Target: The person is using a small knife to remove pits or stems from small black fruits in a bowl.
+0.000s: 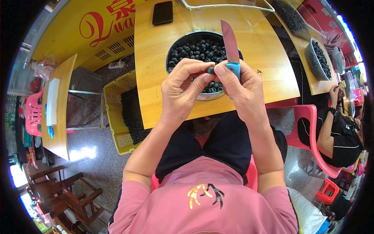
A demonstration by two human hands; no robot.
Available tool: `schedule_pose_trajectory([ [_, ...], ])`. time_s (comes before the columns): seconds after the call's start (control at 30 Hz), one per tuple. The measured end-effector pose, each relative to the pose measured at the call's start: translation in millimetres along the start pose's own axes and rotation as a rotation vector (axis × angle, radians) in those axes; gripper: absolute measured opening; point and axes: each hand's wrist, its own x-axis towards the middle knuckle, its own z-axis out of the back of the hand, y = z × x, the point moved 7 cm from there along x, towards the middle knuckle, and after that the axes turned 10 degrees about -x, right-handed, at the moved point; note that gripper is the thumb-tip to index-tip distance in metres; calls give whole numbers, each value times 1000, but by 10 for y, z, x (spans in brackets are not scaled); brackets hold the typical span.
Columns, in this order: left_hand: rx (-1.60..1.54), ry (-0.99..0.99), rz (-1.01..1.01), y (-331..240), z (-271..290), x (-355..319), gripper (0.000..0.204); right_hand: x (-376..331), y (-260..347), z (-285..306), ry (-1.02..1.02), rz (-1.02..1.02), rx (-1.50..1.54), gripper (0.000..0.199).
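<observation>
Between thumb and forefinger of my left hand is a small dark round fruit. My right hand grips a knife by its blue handle, the blade pointing up and away from me. My right thumb tip is beside the fruit, and the blade stands clear of it. Both hands are above the near part of a round bowl, partly hiding it. Inside lie many similar dark fruits, several with a pale-rimmed hole at one end.
The bowl stands on a wooden table with a black phone at its far left. On the floor to the left is a yellow crate of dark fruits. At right, another person sits by a second table with a full bowl.
</observation>
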Motion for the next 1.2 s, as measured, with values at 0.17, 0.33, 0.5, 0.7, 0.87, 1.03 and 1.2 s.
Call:
schedule_pose_trajectory([
  [0.17,-26,-43,39,50,62,-19,16,-51,211,67,-134,407,-566,14],
  [0.33,-38,-54,60,44,44,-28,14,-110,313,27,-135,589,-788,16],
  [0.5,-116,-46,58,31,5,-15,15,-113,297,32,-154,620,-851,21],
  [0.7,-58,-34,24,35,19,-23,14,-108,298,48,-175,608,-909,20],
  [0.87,-71,-18,-20,13,-13,-44,15,-92,280,87,-201,609,-896,21],
  [1.03,29,-100,-70,-168,257,-47,15,-79,276,184,-196,470,-844,16],
  [1.2,332,-413,-184,-559,1129,-306,14,-47,166,395,-278,386,-762,15],
])
